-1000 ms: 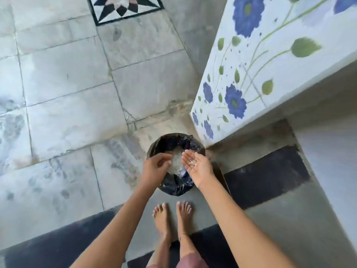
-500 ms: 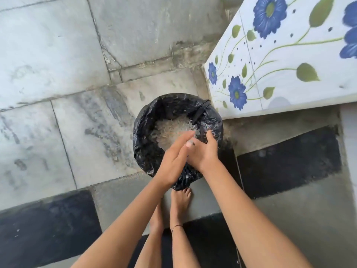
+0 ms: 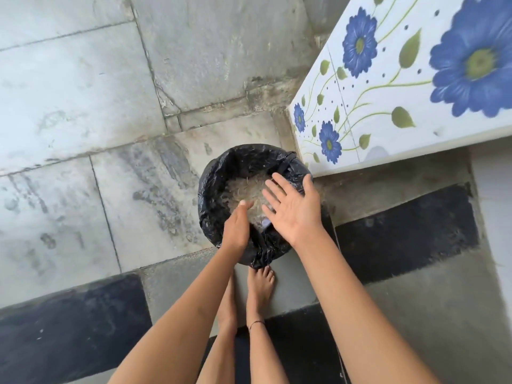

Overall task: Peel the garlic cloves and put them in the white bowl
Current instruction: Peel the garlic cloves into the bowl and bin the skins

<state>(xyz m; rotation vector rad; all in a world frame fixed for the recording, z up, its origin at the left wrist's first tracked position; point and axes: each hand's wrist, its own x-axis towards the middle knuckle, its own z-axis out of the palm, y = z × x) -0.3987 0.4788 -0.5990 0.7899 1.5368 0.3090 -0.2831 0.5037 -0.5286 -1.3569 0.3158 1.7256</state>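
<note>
I stand over a round bin lined with a black plastic bag (image 3: 216, 189) on the floor, with a heap of pale papery garlic skins (image 3: 246, 187) inside. My right hand (image 3: 293, 214) is spread flat, palm up, above the bin's near right side, and holds nothing. My left hand (image 3: 238, 225) hangs edge-on over the bin's near rim with its fingers straight and pointing down toward the skins. No garlic cloves or white bowl are in view.
A white counter side tiled with blue flowers (image 3: 388, 101) rises right of the bin. Grey stone floor slabs (image 3: 83, 120) lie to the left, dark slabs (image 3: 404, 231) to the right. My bare feet (image 3: 257, 286) stand just behind the bin.
My hands, pressed together over the bin half a second ago, have come apart; the right palm is now spread open. The view has moved closer to the bin.
</note>
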